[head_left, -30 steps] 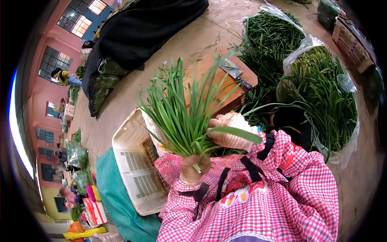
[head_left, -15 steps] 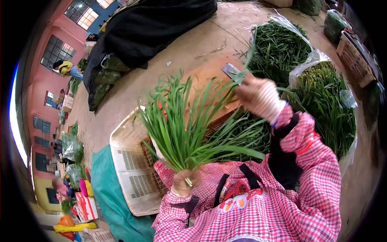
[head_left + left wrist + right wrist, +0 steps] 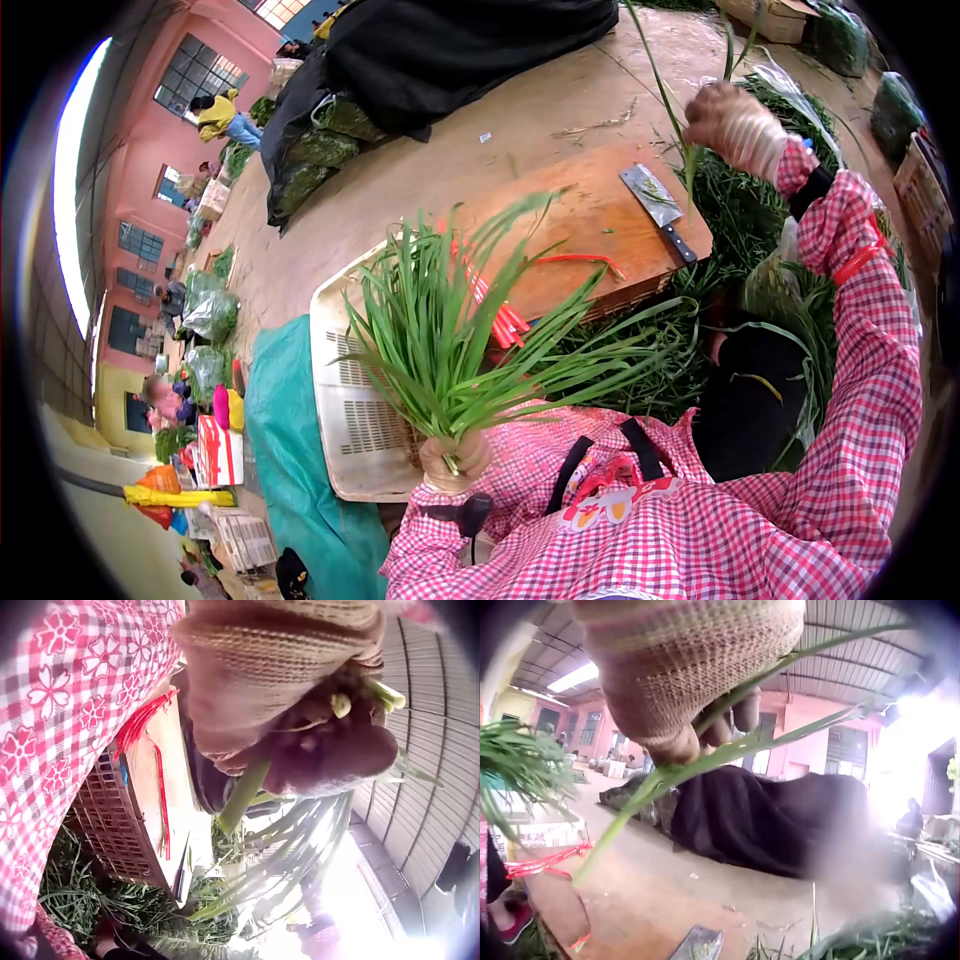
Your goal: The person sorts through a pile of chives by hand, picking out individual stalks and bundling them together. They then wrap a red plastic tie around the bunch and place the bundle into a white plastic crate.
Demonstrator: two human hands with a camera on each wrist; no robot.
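My left hand, in a knitted glove, grips a thick bunch of garlic greens by the stems. Pale cut stem ends poke out of the fist in the left wrist view, and the leaves fan away over the white crate. My gloved right hand is stretched out to the far right, past the wooden board. It pinches a single leafy stalk, whose split leaves trail upward in the right wrist view. A cleaver with a black handle lies on the board.
Red plastic ties hang over the board's near left side. Left of it stands a white crate beside a green tarp. Loose greens lie below the board; bagged greens stand at right. A black cloth covers sacks behind.
My right hand has left the bunch and swung far to the right and up with a stalk. The left hand keeps hold of the bunch; the board, cleaver and ties now show more fully.
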